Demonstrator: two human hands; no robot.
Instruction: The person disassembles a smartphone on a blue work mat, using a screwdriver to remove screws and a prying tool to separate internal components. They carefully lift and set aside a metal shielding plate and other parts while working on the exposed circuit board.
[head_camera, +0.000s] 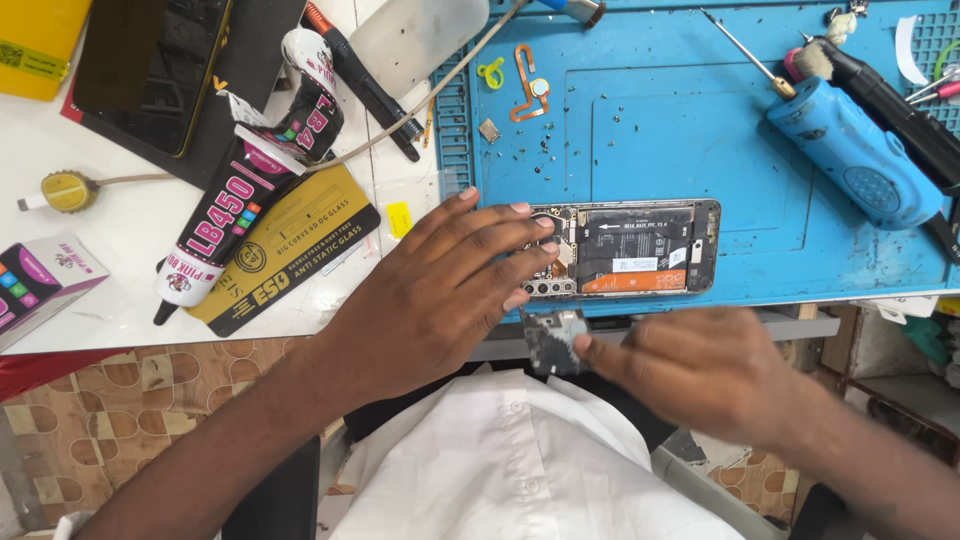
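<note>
Left hand (440, 290) spread flat, fingers extended, fingertips pressing the near end of the opened phone (625, 248), which lies on the blue mat (700, 130) at the table's front edge. Right hand (700, 372) pinches a small dark cover piece (553, 338) between thumb and fingertips, just below the phone, off the mat.

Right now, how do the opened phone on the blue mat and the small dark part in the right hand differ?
The opened phone lies flat on the blue mat, held at one end by the left hand; the small dark part is pinched by the right hand off the mat's edge. The phone is long; the part is short and squarish. Both look like dark phone hardware.
</note>
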